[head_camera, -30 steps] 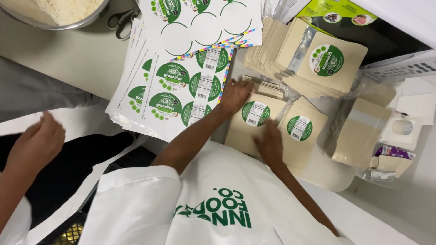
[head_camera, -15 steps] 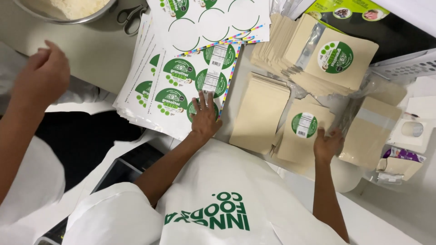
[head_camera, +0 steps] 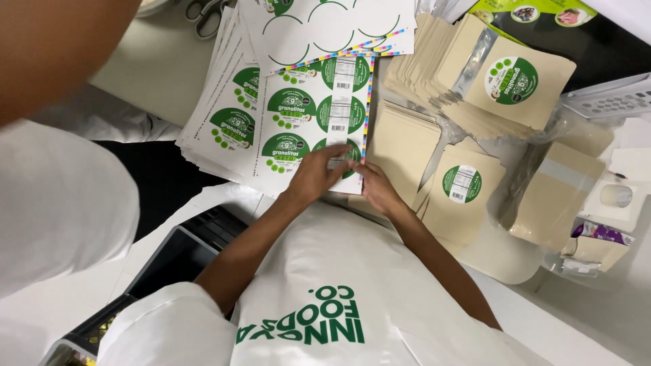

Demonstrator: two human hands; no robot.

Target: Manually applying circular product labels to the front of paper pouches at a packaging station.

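Seen: both hands, left hand (head_camera: 313, 177) and right hand (head_camera: 377, 190), touching label sheet (head_camera: 305, 118) left of kraft pouches (head_camera: 468, 193).

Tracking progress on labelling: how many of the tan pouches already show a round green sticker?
2. One labelled pouch tops the fanned stack at upper right; the other lies below it, centre right. More may be hidden within the stacks.

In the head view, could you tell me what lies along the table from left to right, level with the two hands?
Stack of sticker sheets → left hand → right hand → kraft pouch with round green label → plain kraft pouch with clear strip → white tape dispenser.
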